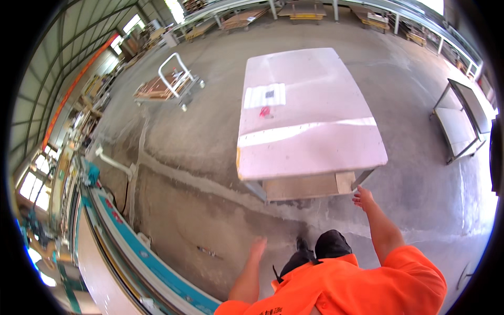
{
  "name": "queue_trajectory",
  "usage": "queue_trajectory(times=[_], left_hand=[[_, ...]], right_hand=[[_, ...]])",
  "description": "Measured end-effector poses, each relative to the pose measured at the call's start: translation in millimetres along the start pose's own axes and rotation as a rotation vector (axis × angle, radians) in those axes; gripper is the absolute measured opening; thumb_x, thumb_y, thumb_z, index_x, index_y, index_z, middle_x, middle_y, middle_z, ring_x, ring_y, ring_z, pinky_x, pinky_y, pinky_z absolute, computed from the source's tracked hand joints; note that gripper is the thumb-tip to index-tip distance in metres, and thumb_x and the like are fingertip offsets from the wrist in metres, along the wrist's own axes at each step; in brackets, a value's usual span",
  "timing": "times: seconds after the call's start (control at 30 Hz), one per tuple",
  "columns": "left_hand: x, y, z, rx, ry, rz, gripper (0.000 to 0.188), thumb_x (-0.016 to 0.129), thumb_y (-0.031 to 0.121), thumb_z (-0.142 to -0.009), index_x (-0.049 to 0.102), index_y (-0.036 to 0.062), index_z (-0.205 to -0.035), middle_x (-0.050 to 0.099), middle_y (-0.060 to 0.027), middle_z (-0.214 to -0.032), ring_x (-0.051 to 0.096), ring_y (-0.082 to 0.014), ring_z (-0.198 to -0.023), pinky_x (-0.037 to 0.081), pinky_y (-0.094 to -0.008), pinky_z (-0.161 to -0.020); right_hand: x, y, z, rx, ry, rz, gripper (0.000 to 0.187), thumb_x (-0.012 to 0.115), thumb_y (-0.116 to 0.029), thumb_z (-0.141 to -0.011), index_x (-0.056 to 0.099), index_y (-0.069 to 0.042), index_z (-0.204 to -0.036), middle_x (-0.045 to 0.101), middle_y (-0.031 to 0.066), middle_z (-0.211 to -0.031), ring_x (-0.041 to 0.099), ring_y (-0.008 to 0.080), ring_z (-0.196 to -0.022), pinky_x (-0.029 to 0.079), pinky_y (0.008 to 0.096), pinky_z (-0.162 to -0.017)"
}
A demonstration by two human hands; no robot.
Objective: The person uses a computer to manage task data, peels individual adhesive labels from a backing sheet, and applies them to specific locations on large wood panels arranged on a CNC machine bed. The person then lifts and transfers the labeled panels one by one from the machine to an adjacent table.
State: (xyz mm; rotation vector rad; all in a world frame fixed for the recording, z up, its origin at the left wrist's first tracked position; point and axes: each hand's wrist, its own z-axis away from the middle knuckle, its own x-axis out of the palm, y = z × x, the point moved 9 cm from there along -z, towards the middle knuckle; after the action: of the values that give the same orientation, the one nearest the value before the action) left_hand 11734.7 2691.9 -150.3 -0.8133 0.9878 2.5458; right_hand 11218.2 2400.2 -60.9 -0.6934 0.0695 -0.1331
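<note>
A table with a pale pink top (310, 149) stands in front of me, with a wooden lower shelf (299, 188) under it. My right hand (362, 197) is stretched forward with fingers apart, close to the table's near right leg; whether it touches the leg I cannot tell. My left hand (258, 244) hangs low over the floor, left of my legs, away from the table. Its fingers are blurred and nothing shows in it. On the tabletop lie a white paper sheet (254, 97) and a small red item (264, 111).
A long machine with a teal rail (142, 254) runs along my left. Farther off stands a white-handled cart (173, 86) loaded with brown boards. A metal trolley (462, 123) is at the right. Flat pallets (244, 20) line the back. A thin tool (207, 252) lies on the floor.
</note>
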Motion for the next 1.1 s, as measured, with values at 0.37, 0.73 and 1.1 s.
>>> queue_trajectory(times=[0.37,0.73,1.1], left_hand=[[-32.9,200.0,-188.7,-0.724,0.363,0.929,0.055,0.068,0.038,-0.076,0.049,-0.0017,-0.108,0.057,-0.0166,-0.090,0.057,-0.0305,-0.067,0.050,-0.0440,-0.049],[-94.9,233.7,-242.2,-0.622,0.319,0.780,0.065,0.065,0.045,-0.078,0.047,-0.0070,-0.113,0.058,-0.0180,-0.098,0.058,-0.0319,-0.073,0.053,-0.0421,-0.052],[-164.7,572.9,-237.0,0.041,0.477,-0.143,0.065,0.062,0.026,-0.076,0.036,-0.0043,-0.127,0.040,-0.0250,-0.126,0.042,-0.0386,-0.113,0.035,-0.0478,-0.096]], right_hand=[[16.2,-12.8,-128.7,0.146,0.315,-0.315,0.025,0.047,-0.027,-0.087,0.052,-0.004,-0.096,0.058,0.0123,-0.073,0.054,0.0250,-0.048,0.040,0.0348,-0.035],[65.5,-30.4,-87.4,0.313,0.215,-0.267,0.028,0.045,-0.028,-0.087,0.053,-0.003,-0.098,0.060,0.0132,-0.087,0.059,0.0254,-0.069,0.047,0.0348,-0.057],[144.4,-158.4,-149.5,-0.141,-0.207,0.724,0.053,0.058,-0.034,-0.078,0.051,-0.003,-0.120,0.062,0.0162,-0.105,0.061,0.0302,-0.093,0.048,0.0375,-0.078]])
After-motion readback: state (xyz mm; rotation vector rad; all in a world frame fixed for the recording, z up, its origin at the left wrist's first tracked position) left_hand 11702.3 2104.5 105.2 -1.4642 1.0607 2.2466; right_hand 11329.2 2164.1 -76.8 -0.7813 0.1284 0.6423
